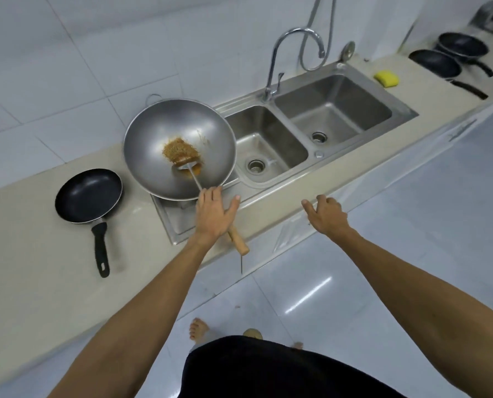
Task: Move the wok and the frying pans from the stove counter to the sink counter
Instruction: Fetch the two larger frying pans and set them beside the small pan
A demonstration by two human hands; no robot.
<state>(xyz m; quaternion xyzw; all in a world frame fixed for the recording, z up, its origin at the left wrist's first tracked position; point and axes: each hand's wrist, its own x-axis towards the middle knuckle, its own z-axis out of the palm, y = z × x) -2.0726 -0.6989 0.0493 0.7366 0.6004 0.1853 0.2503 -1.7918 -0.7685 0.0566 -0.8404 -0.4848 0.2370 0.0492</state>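
Note:
A steel wok (153,145) rests on the sink's drainboard, left of the basins. It holds a metal spatula (192,175) and a clump of brown food (179,152). My left hand (213,214) lies palm down at the wok's near rim, fingers spread, over a wooden handle (239,244); I cannot tell whether that handle is the wok's or the spatula's. Over the counter's front edge my right hand (327,216) hovers with its fingers apart and nothing in it. One black frying pan (88,195) sits left of the wok. Two more black frying pans (434,63) (462,44) stand far right.
The steel double sink (340,81) has a curved faucet (276,58) behind it. A yellow sponge (386,78) lies on the beige counter (24,268) between the sink and the far pans. White floor tiles and my bare feet are below.

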